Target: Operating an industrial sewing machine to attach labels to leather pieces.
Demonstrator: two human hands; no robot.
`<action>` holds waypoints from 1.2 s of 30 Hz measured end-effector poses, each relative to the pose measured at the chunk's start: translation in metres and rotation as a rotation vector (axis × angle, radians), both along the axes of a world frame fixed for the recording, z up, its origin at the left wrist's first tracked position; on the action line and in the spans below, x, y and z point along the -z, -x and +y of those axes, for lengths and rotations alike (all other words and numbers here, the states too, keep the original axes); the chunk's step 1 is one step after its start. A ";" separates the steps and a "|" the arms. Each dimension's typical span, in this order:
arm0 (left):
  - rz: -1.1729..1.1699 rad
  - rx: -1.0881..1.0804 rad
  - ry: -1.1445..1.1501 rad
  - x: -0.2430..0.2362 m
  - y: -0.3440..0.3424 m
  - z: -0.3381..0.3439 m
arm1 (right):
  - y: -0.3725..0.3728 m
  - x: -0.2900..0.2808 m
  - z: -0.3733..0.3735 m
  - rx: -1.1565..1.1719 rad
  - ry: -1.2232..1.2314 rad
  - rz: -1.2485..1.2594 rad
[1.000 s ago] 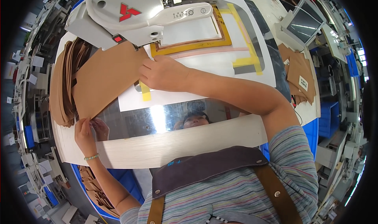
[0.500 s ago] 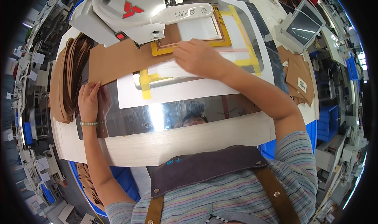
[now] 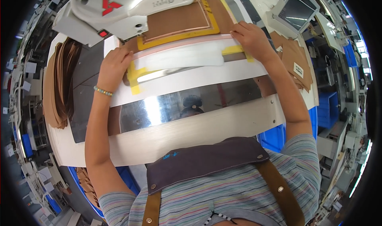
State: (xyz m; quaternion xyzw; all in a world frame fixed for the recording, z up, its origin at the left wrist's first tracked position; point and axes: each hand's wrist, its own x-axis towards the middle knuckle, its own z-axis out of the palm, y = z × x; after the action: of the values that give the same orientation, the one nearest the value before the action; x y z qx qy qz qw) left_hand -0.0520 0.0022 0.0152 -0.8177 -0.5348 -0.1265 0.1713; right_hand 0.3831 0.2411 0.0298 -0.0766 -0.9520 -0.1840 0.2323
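A brown fabric panel (image 3: 175, 21) lies flat beneath a yellow rectangular frame (image 3: 179, 39), showing inside it and past its right side. My left hand (image 3: 114, 67) is at the panel's near left corner, fingertips pinched together on it. At the near right corner, my right hand (image 3: 252, 41) has its fingers closed on the panel's edge. A pale pink line runs between the two hands along the near edge. In front of it lies a white template (image 3: 179, 57) held with yellow tape (image 3: 134, 81). The white sewing machine head (image 3: 109, 11) overhangs the frame's far left.
A stack of folded brown fabric (image 3: 59, 83) stands at the table's left. More brown pieces (image 3: 296, 63) lie at the right, below a tilted screen (image 3: 296, 13). A shiny metal plate (image 3: 171, 108) spans the near side. Blue bins (image 3: 272, 137) sit beneath the table edge.
The brown panel has moved right and now lies under the yellow frame. My left hand has come right and up with its left end; my right hand has moved right to the other end.
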 end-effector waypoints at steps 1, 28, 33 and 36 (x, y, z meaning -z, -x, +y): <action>-0.011 0.017 0.000 0.001 -0.004 -0.001 | -0.005 0.002 -0.005 0.045 0.043 -0.016; -0.193 -0.386 0.146 0.013 -0.031 -0.039 | -0.024 0.023 -0.039 0.402 0.394 0.004; -0.168 -0.367 0.027 0.001 -0.030 -0.041 | -0.020 0.021 -0.040 0.383 0.395 0.010; -0.200 -0.355 -0.055 -0.007 -0.034 -0.047 | -0.023 0.013 -0.041 0.358 0.469 0.024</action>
State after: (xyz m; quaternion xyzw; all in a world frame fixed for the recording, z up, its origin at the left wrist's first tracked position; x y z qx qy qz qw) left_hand -0.0176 -0.0452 0.0226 -0.6889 -0.6813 -0.1894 0.1593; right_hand 0.4062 0.2004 0.0169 -0.2970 -0.9371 0.0041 0.1834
